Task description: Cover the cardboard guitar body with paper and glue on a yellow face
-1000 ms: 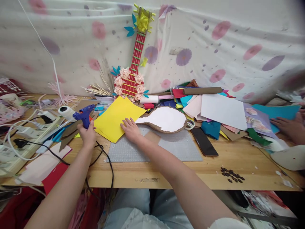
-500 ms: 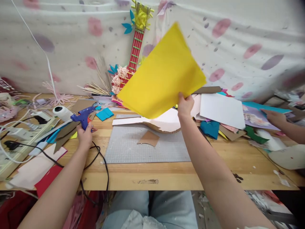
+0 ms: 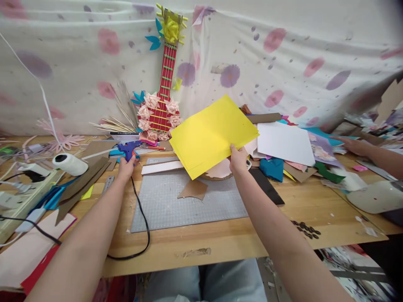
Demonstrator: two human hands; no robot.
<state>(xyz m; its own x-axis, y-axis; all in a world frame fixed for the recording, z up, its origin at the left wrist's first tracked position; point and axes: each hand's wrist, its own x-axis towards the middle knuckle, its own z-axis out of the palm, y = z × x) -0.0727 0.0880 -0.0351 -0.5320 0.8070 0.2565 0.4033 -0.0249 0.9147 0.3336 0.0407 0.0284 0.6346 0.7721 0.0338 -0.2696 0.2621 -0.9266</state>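
Note:
My right hand (image 3: 238, 159) pinches the near edge of a stack of yellow paper sheets (image 3: 213, 134), held low over the back of the grey cutting mat (image 3: 189, 201). The sheets hide most of a white-faced cardboard guitar shape (image 3: 220, 171). My left hand (image 3: 126, 167) grips a blue hot glue gun (image 3: 129, 148) at the mat's far left corner; its black cord (image 3: 141, 218) trails toward me. A brown cardboard scrap (image 3: 193, 189) lies on the mat.
A red paper guitar with pink flowers (image 3: 161, 105) leans on the flowered cloth at the back. Coloured paper and a white sheet (image 3: 285, 143) pile up at right, beside a black phone (image 3: 267, 186). Another person's hand (image 3: 354, 146) reaches in far right. A white roll (image 3: 69, 164) lies at left.
My right hand lifted the yellow sheets off the mat, swung them high to the right, then lowered them. My left hand moved the glue gun inward toward the mat's corner.

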